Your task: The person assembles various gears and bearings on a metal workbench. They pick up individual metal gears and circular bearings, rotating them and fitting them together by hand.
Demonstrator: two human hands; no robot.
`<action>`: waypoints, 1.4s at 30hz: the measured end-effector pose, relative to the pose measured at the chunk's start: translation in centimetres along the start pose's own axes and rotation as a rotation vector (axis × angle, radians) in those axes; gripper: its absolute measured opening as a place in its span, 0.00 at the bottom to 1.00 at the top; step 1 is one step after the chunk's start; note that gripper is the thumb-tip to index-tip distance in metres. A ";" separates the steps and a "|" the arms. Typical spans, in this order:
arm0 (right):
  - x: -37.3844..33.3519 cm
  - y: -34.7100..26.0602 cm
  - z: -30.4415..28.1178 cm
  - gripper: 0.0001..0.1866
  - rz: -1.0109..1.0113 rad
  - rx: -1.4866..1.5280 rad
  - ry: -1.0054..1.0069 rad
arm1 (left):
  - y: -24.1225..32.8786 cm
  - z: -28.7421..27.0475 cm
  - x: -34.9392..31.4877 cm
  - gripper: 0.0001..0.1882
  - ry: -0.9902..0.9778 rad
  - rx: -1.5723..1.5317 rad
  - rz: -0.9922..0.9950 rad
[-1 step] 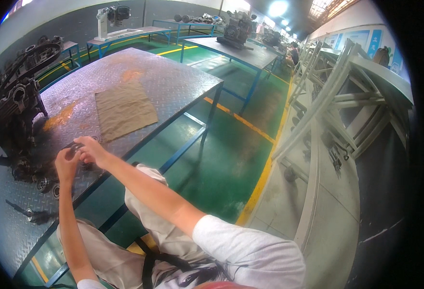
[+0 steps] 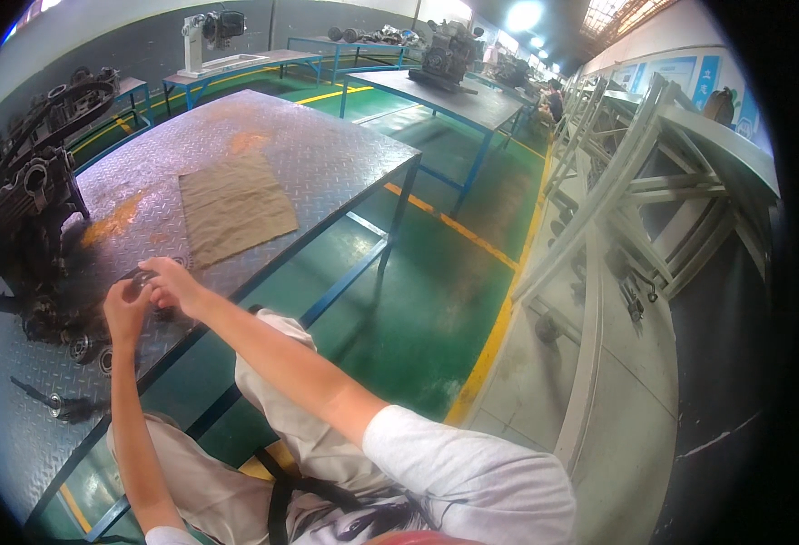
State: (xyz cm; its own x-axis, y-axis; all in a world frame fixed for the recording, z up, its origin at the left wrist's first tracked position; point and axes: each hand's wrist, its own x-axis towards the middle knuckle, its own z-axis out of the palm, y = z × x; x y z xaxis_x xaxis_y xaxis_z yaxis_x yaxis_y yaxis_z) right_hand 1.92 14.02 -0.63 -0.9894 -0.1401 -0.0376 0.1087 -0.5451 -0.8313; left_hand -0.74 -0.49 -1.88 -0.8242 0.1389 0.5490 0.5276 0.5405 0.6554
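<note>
Near the table's front edge, my left hand (image 2: 127, 307) and my right hand (image 2: 172, 286) meet with their fingers closed around a small dark metal part (image 2: 142, 276). Fingers cover much of that part, so its exact kind is unclear. Just below my left hand, ring-shaped metal bearings (image 2: 82, 349) rest on the table. A rod-like metal piece with a round end (image 2: 54, 403) lies closer to the near left edge. Beyond my hands a brown cloth (image 2: 236, 209) is spread flat on the tabletop.
The diamond-plate metal table (image 2: 327, 150) stands on blue legs. A dark engine assembly (image 2: 32, 213) occupies its left side. Other workbenches hold machinery, including an engine (image 2: 448, 56) at the back. On the right, a pale metal frame (image 2: 617, 182) rises beside the yellow-lined green floor.
</note>
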 end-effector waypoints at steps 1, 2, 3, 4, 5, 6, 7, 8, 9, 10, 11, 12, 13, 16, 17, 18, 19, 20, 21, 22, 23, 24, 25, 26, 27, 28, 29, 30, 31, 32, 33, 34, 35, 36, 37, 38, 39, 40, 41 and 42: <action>0.0 0.1 0.1 0.21 -0.015 -0.010 -0.001 | 0.1 -0.2 0.0 0.15 -0.031 -0.001 -0.032; 0.0 0.1 0.3 0.21 -0.014 -0.009 -0.003 | -0.2 -0.1 0.0 0.15 -0.030 0.001 -0.033; 0.0 0.1 0.4 0.21 -0.022 -0.011 -0.002 | -0.7 0.0 0.0 0.14 -0.004 -0.014 0.012; 0.0 0.2 0.3 0.21 -0.031 -0.014 0.001 | -0.6 0.1 0.0 0.14 0.020 -0.031 0.057; 0.1 0.3 0.3 0.21 -0.031 -0.014 0.002 | -0.4 0.1 0.0 0.14 0.019 -0.032 0.057; 0.1 0.3 0.2 0.20 -0.038 -0.022 0.004 | -0.1 -0.1 0.0 0.14 -0.024 -0.015 -0.010; 0.2 0.4 0.1 0.20 -0.045 -0.029 0.006 | 0.2 -0.2 0.1 0.15 -0.067 0.002 -0.078; 0.3 0.5 0.0 0.20 -0.045 -0.030 0.008 | 0.0 -0.1 0.1 0.15 -0.067 0.001 -0.078; 0.4 0.5 -0.1 0.20 -0.047 -0.028 0.010 | -0.2 0.1 0.1 0.15 -0.064 -0.014 -0.064; 0.4 0.5 0.0 0.19 -0.047 -0.025 0.009 | -0.3 0.0 0.1 0.15 -0.059 -0.026 -0.051; 0.4 0.6 0.1 0.19 -0.046 -0.025 0.007 | -0.4 -0.1 0.1 0.15 -0.057 -0.024 -0.052; 0.4 0.6 0.2 0.19 -0.045 -0.028 0.011 | -0.3 -0.2 0.1 0.16 -0.060 -0.026 -0.052; 0.4 0.6 0.2 0.19 -0.045 -0.033 0.018 | -0.2 -0.3 0.0 0.16 -0.063 -0.029 -0.052; 0.4 0.7 0.1 0.19 -0.051 -0.032 -0.002 | 0.1 -0.5 0.0 0.16 -0.081 -0.018 -0.067; 0.5 0.7 -0.1 0.19 -0.051 -0.033 -0.001 | 0.1 -0.4 0.1 0.16 -0.081 -0.019 -0.066; 0.5 0.6 -0.2 0.19 -0.044 -0.021 -0.009 | 0.1 -0.4 0.2 0.16 -0.083 -0.064 -0.118; 0.5 0.5 -0.3 0.20 -0.036 -0.009 -0.017 | 0.0 -0.3 0.2 0.16 -0.085 -0.108 -0.171; 0.4 0.5 -0.3 0.20 -0.036 -0.009 -0.015 | 0.1 -0.2 0.2 0.16 -0.087 -0.110 -0.171; 0.3 0.4 -0.4 0.20 -0.034 0.002 -0.016 | 0.1 -0.1 0.1 0.16 -0.071 -0.104 -0.177; 0.3 0.5 -0.2 0.20 -0.032 0.015 -0.021 | 0.2 -0.3 0.1 0.16 -0.054 -0.093 -0.183; 0.2 0.5 0.0 0.20 -0.031 0.017 -0.022 | 0.0 -0.4 0.1 0.16 -0.053 -0.091 -0.183; 0.3 0.6 0.1 0.19 -0.035 0.004 -0.010 | -0.4 -0.5 0.2 0.17 -0.047 -0.038 -0.141; 0.3 0.6 0.2 0.19 -0.038 -0.010 0.004 | -0.6 -0.4 0.2 0.17 -0.041 0.014 -0.099; 0.3 0.6 0.1 0.19 -0.036 -0.009 0.003 | -0.7 -0.3 0.1 0.17 -0.041 0.015 -0.101; 0.3 0.6 0.1 0.19 -0.033 -0.013 -0.008 | -0.8 -0.2 0.0 0.16 0.006 0.022 -0.020; 0.3 0.5 0.0 0.19 -0.031 -0.017 -0.016 | -0.8 0.0 -0.1 0.15 0.050 0.028 0.061; 0.3 0.5 -0.1 0.19 -0.030 -0.017 -0.015 | -0.8 0.0 -0.1 0.15 0.049 0.027 0.060; 0.4 0.4 -0.3 0.18 -0.032 -0.005 -0.012 | -0.6 0.0 -0.1 0.15 0.020 -0.051 0.064; 0.5 0.4 -0.4 0.18 -0.034 0.006 -0.010 | -0.4 -0.1 0.0 0.16 -0.007 -0.130 0.068; 0.5 0.4 -0.5 0.18 -0.034 0.005 -0.010 | -0.4 0.0 0.0 0.16 -0.007 -0.131 0.068; 0.5 0.4 -0.7 0.17 -0.041 0.016 -0.018 | -0.4 0.0 0.0 0.15 -0.017 -0.120 0.097; 0.6 0.4 -0.7 0.16 -0.046 0.027 -0.027 | -0.4 0.0 0.0 0.15 -0.028 -0.109 0.126; 0.6 0.5 -0.6 0.16 -0.046 0.027 -0.028 | -0.3 0.0 0.0 0.15 -0.027 -0.109 0.125; 0.7 0.5 -0.6 0.15 -0.047 0.033 -0.015 | -0.2 -0.1 0.1 0.15 -0.033 -0.107 0.109; 0.7 0.6 -0.5 0.15 -0.047 0.040 -0.003 | -0.1 -0.1 0.1 0.15 -0.039 -0.106 0.091; 0.8 0.6 -0.5 0.15 -0.047 0.040 -0.003 | 0.0 -0.2 0.1 0.15 -0.038 -0.105 0.091; 0.8 0.6 -0.5 0.15 -0.052 0.055 0.000 | 0.0 -0.2 0.1 0.16 -0.036 -0.110 0.082; 0.8 0.7 -0.5 0.15 -0.055 0.071 0.004 | 0.0 -0.2 0.0 0.16 -0.035 -0.115 0.072; 0.7 0.7 -0.5 0.15 -0.054 0.072 0.005 | 0.1 -0.1 0.0 0.16 -0.036 -0.115 0.071; 0.7 0.7 -0.5 0.15 -0.056 0.075 0.014 | 0.2 -0.1 0.0 0.17 -0.034 -0.108 0.063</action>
State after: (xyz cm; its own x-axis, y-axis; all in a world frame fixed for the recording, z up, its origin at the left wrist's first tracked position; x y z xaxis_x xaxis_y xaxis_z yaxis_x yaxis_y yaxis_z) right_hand 1.25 13.92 -1.49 -0.9953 -0.0966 -0.0003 0.0597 -0.6121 -0.7885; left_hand -0.61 -0.45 -1.77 -0.7944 0.1982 0.5741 0.5958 0.4381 0.6732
